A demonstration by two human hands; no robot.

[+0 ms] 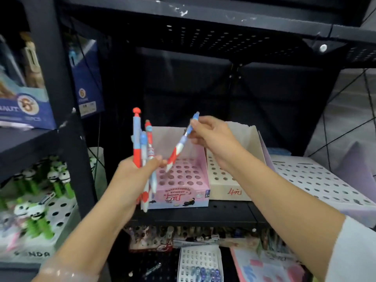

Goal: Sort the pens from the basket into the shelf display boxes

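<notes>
Pens: one red-white-blue pen [180, 143] is pinched near its top by the right hand [211, 135], tip angled toward 7 o'clock over the pink display box [200, 193], seemingly aimed at a hole. At 9 o'clock, the left hand [134, 171] grips the spare bundle [143, 151] upright, ready for picking.

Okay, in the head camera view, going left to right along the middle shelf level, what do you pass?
Green panda-topped pens → left hand gripping a red, white and blue pen bundle → pink perforated display box → cream cardboard box marked 4 → white perforated tray.
</notes>
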